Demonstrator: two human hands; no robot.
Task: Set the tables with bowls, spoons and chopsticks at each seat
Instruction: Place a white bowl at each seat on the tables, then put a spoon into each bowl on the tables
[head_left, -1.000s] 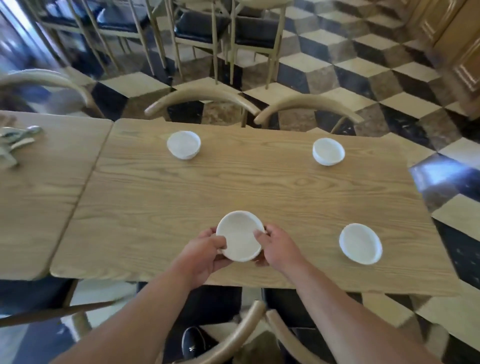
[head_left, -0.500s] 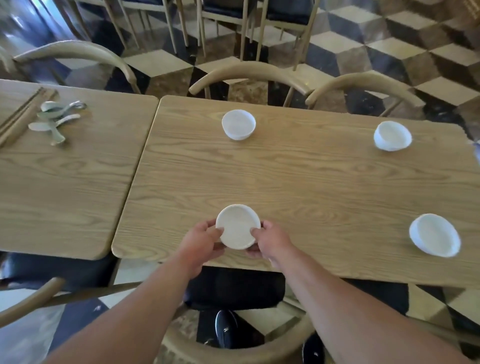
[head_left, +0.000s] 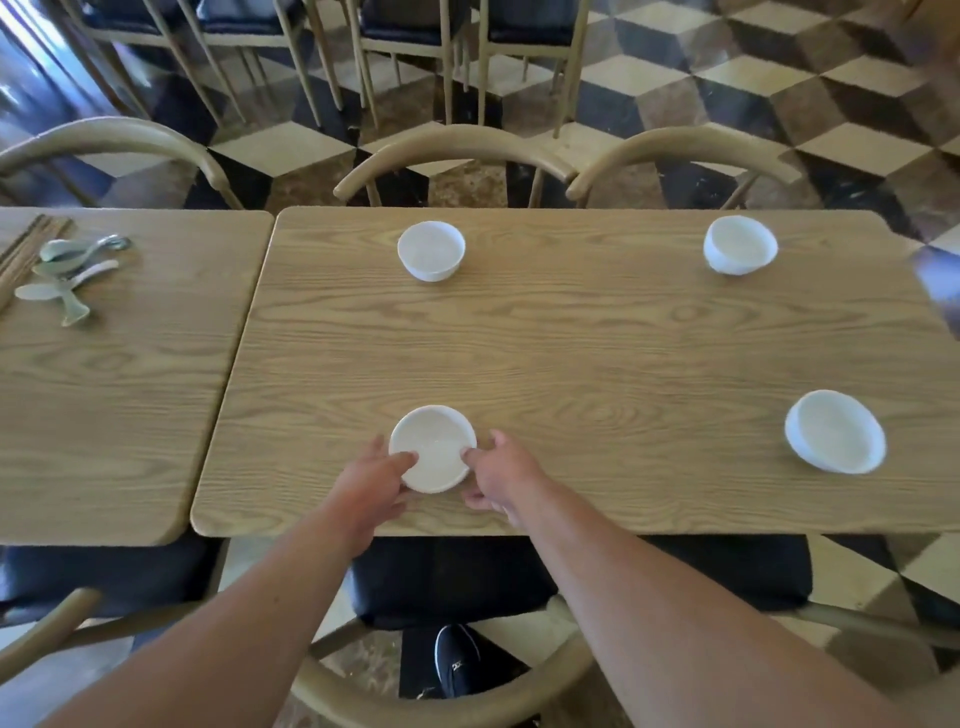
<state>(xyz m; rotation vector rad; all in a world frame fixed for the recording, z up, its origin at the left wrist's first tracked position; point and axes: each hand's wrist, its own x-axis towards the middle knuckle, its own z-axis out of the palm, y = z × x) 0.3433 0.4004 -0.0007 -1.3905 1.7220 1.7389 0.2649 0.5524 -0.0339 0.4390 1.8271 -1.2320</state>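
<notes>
A white bowl (head_left: 431, 441) sits near the front left edge of the wooden table (head_left: 597, 353). My left hand (head_left: 371, 486) holds its left side with the thumb over the rim. My right hand (head_left: 506, 475) holds its right side, thumb on the rim and fingers curled beside it. Three more white bowls stand at the other seats: far left bowl (head_left: 431, 249), far right bowl (head_left: 740, 244), near right bowl (head_left: 835, 439). Several spoons (head_left: 67, 275) and a bundle of chopsticks (head_left: 26, 249) lie on the neighbouring table (head_left: 114, 389) to the left.
Curved wooden chair backs line the far side: one chair back (head_left: 452, 148) and a second chair back (head_left: 685, 150). Another chair back (head_left: 441, 706) is right below me, with a dark seat cushion (head_left: 452, 577) tucked under the table. The floor is checkered tile.
The bowl has come down from a tilted, lifted hold to rest flat on the table near the front edge. Both hands stay on it. My view has shifted right.
</notes>
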